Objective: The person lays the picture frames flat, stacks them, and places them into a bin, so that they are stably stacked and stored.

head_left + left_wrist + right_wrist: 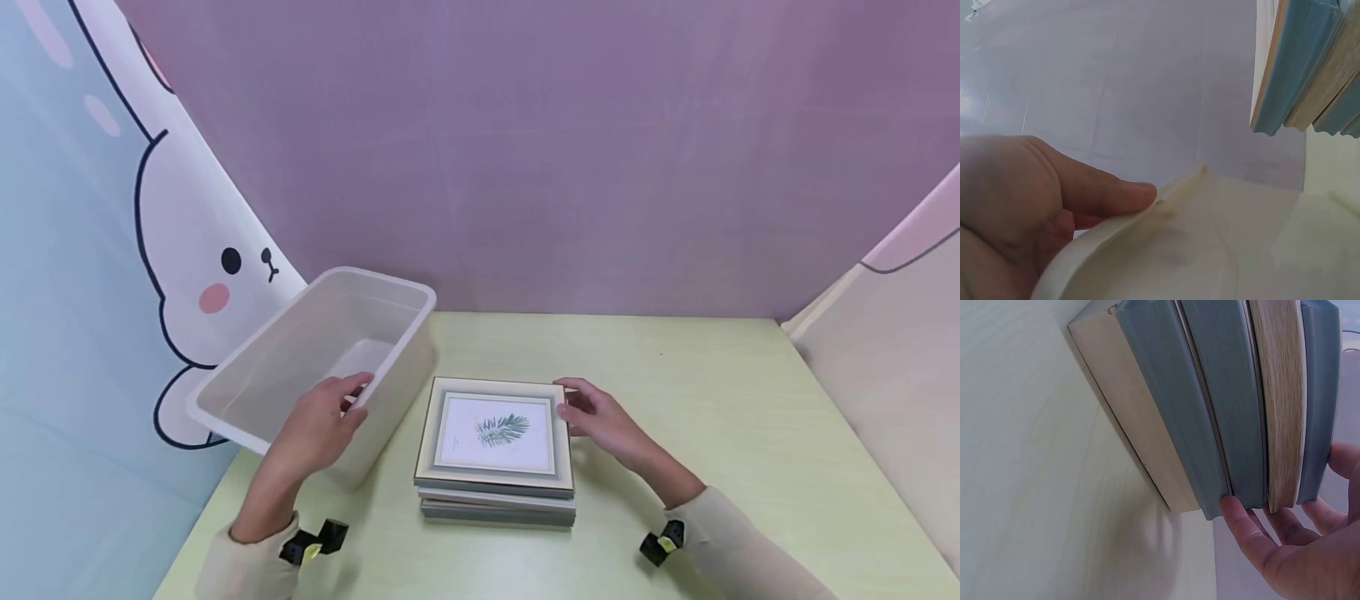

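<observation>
In the head view, a stack of picture frames [497, 511] lies on the table. The top picture frame [495, 433] shows a green leaf print inside a pale border. My right hand [606, 423] is at the stack's far right corner, thumb by the top frame's edge. The right wrist view has its spread fingertips [1241, 519] touching the blue-grey and wood-coloured frame sides. To the left stands a white plastic bin [408, 367], tilted in view. My left hand [318, 421] pinches its near rim, thumb outside; the other fingers are partly hidden behind the rim.
The pale green tabletop [697, 400] extends to the right of the stack. A purple cloth backdrop [570, 167] rises behind the table. On the left hangs a blue cloth with a rabbit print [187, 250], close beside the bin; a pale cloth [892, 358] borders the right.
</observation>
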{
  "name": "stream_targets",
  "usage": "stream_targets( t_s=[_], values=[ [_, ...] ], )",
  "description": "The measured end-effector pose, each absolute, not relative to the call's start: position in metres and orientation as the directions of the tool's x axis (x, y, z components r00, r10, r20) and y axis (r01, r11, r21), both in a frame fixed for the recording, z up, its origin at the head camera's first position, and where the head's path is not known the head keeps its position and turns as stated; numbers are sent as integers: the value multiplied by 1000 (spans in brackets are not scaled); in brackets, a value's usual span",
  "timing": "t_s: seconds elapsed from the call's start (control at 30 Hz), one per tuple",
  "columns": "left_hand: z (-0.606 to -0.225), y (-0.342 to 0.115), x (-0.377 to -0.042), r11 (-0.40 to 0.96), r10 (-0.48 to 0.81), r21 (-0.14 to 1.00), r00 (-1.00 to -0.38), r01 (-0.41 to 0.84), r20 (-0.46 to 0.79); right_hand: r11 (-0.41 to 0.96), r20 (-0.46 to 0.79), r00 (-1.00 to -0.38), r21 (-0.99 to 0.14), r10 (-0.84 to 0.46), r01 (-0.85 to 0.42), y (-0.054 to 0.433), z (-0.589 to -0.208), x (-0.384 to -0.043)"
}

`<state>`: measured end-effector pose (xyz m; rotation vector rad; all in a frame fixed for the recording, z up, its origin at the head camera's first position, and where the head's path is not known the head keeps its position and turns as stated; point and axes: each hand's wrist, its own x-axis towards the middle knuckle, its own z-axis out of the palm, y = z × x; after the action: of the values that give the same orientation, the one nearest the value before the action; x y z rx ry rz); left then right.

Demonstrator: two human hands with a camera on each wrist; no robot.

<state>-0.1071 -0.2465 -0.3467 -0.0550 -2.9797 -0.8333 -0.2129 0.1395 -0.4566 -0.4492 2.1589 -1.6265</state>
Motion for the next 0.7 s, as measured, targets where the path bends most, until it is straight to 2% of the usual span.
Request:
stream_targets(
  t_s=[0.7],
  values=[
    [-350, -252, -133, 878, 110, 455, -988, 146, 104, 264, -123, -867, -965, -483, -11, 139, -458, -213]
  ],
)
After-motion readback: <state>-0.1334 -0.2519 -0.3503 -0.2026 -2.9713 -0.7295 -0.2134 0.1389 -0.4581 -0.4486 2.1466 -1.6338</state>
